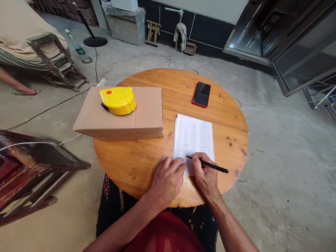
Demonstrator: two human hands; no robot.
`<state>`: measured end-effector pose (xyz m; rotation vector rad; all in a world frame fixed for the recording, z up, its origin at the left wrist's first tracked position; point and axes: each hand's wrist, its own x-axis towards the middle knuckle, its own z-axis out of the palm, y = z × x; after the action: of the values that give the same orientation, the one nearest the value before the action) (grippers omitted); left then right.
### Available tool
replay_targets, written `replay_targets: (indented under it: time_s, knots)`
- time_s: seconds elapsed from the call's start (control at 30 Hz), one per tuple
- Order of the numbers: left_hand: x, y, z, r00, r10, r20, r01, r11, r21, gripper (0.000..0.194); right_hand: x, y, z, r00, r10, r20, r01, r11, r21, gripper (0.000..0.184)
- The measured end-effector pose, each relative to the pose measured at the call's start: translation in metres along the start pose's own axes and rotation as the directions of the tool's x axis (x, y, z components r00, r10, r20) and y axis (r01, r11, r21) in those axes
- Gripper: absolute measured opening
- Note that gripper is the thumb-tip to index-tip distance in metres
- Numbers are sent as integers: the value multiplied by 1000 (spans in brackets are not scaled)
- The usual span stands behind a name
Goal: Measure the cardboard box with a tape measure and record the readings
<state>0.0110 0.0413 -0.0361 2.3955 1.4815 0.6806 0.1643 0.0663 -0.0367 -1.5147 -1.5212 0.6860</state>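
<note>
A white sheet of paper (pixel 193 138) covered in handwritten rows lies on a round wooden table (pixel 147 164). My right hand (pixel 205 175) grips a black pen (pixel 210 165) with its tip on the lower part of the sheet. My left hand (pixel 166 180) rests flat beside it, fingers spread, pressing the paper's lower left corner. A flat cardboard box (pixel 147 112) lies on the table's left side with a yellow tape measure (pixel 118 100) on top. A red-cased phone (pixel 201 94) lies face up at the far side.
A dark wooden chair (pixel 34 171) stands at the left. Cables (pixel 136 57) run across the concrete floor. Another person's foot (pixel 25 91) shows by a folding lounger (pixel 52 59), with a plastic bottle (pixel 77 46) near it. A glass cabinet (pixel 296 42) stands at the right.
</note>
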Motion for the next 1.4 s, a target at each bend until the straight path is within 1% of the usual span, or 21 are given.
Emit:
replay_targets:
  time_s: [0.1, 0.2, 0.3, 0.43, 0.5, 0.57, 0.7, 0.83, 0.93, 1.1, 1.23, 1.4]
  knots:
    - [0, 0, 0, 1000, 0, -4, 0, 1000, 2, 32, 0, -1, 0, 1000, -17, 3, 17, 999, -39, 20]
    - [-1, 0, 1, 1000, 3, -3, -3, 1000, 7, 33, 0, -1, -1, 1000, -6, 0, 6, 1000, -24, 22]
    - [-1, 0, 1, 1000, 8, -5, -8, 1000, 18, 33, -1, 2, -2, 999, 40, -22, -40, 999, 30, 23]
    - [0, 0, 0, 1000, 24, -3, -24, 999, 43, 31, 0, 3, -6, 988, 149, -46, -141, 979, 145, 24]
    - [0, 3, -1, 1000, 25, 9, -25, 998, 62, 32, 1, 2, -7, 982, 184, -28, -175, 964, 199, 25]
    - [0, 6, 0, 1000, 17, 6, -17, 996, 90, 32, 2, 0, -9, 981, 192, 3, -188, 955, 231, 24]
    - [-1, 10, 6, 998, 19, -55, -13, 994, 105, 33, 5, 2, -13, 986, 162, 49, -169, 958, 231, 23]
    - [-2, 8, 11, 993, 60, -100, -55, 997, 55, 33, 4, 8, -12, 993, 104, 52, -110, 983, 144, 24]
    - [-2, 7, 10, 996, 50, -75, -48, 998, 33, 34, 3, 10, -11, 995, 82, 51, -87, 990, 108, 23]
    - [0, 8, 6, 1000, 20, -23, -19, 999, 34, 34, 3, 6, -11, 998, 38, 53, -42, 996, 73, 21]
    - [1, 9, 6, 999, 17, -36, -16, 999, 28, 34, 4, 3, -11, 999, 5, 52, -7, 999, 35, 20]
    - [1, 8, 7, 997, 20, -77, -19, 1000, 14, 33, 4, 2, -11, 998, -3, 55, 2, 1000, 14, 19]
